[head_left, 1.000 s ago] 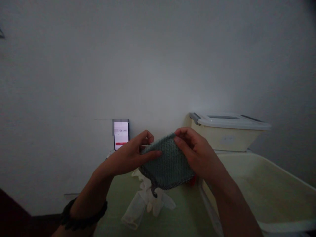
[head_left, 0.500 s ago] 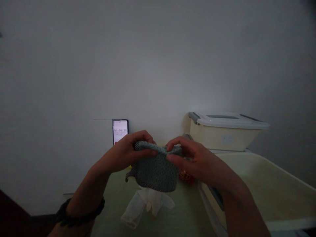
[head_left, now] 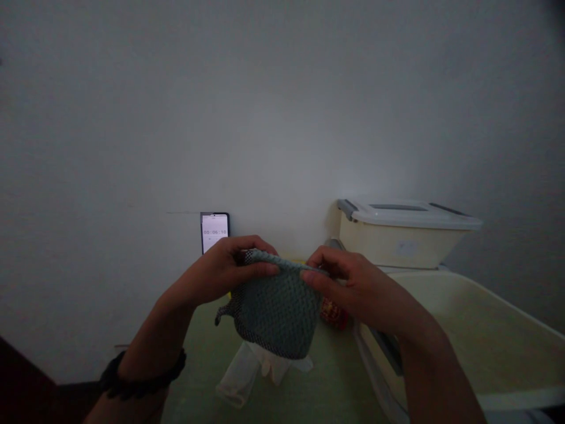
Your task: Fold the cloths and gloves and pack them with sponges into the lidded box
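Observation:
A grey-green knitted cloth (head_left: pixel 276 312) with a dark edge hangs in the air above the table. My left hand (head_left: pixel 220 271) pinches its upper left corner, fingers closed on the fabric. My right hand (head_left: pixel 348 285) pinches the upper right edge in the same way. A small loop dangles from the cloth's lower left corner. A dark band sits on my left wrist.
Pale clear gloves (head_left: pixel 253 371) lie on the green table (head_left: pixel 335 388) under the cloth. A lit phone (head_left: pixel 215 231) leans on the wall. A lidded cream bin (head_left: pixel 404 232) stands at the right, an open tub (head_left: pixel 477 335) in front of it, a red thing (head_left: pixel 333 314) beside it.
The cloth has been turned from a tilted diamond to hanging from its top edge. Both hands shifted their pinch to its upper corners and the loop swung to the left.

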Available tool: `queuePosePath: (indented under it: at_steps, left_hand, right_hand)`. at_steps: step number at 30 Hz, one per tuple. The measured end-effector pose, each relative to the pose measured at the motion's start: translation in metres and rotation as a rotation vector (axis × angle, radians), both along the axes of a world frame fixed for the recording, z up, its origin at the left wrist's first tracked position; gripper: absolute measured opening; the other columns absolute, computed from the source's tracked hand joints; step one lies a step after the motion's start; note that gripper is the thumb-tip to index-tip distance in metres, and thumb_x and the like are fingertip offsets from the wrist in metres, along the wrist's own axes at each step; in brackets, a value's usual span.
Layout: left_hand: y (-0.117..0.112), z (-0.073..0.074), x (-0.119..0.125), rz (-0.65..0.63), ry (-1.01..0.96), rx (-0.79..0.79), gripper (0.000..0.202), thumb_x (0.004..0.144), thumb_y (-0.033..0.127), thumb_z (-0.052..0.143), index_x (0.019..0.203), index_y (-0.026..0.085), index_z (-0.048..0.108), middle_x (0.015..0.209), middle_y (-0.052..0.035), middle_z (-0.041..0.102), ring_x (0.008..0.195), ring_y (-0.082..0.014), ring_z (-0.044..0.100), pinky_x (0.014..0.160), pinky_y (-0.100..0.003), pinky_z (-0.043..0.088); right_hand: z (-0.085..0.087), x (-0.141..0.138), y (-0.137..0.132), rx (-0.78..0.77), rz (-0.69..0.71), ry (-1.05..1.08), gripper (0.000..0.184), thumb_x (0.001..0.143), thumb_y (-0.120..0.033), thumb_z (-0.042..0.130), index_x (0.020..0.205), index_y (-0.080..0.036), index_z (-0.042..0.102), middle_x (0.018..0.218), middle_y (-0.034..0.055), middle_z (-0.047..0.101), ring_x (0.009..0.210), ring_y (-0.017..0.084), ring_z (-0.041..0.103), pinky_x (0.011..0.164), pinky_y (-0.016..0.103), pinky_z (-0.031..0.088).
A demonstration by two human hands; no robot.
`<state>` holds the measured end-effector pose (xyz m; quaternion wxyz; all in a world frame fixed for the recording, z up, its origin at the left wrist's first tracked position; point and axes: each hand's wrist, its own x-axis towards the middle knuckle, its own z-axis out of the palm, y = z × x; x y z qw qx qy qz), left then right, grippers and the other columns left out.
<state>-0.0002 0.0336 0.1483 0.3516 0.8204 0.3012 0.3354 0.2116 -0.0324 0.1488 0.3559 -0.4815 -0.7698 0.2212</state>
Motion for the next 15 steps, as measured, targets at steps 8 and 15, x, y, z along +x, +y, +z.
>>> queuePosePath:
  at_steps: [8, 15]
  left_hand:
    - [-0.001, -0.009, 0.009, -0.323, 0.173, -0.246, 0.017, 0.077, 0.032, 0.055, 0.082, 0.016, 0.057, 0.065, 0.0014, 0.056, 0.06, -0.0107, 0.051, 0.055, -0.021, 0.042]
    - [-0.004, -0.005, 0.012, -0.516, 0.231, -0.072, 0.016, 0.079, 0.022, 0.052, 0.091, 0.015, 0.061, 0.092, -0.0059, 0.062, 0.089, -0.0173, 0.055, 0.082, -0.028, 0.042]
  right_hand:
    - [0.002, -0.001, 0.002, 0.135, 0.03, 0.141, 0.021, 0.081, -0.031, 0.05, 0.064, -0.019, 0.052, 0.082, 0.0019, 0.06, 0.075, 0.014, 0.054, 0.067, 0.025, 0.041]
    - [0.002, -0.001, -0.001, 0.064, 0.027, 0.12, 0.024, 0.08, -0.039, 0.05, 0.069, -0.019, 0.056, 0.068, -0.0007, 0.055, 0.064, 0.012, 0.05, 0.058, 0.023, 0.038]
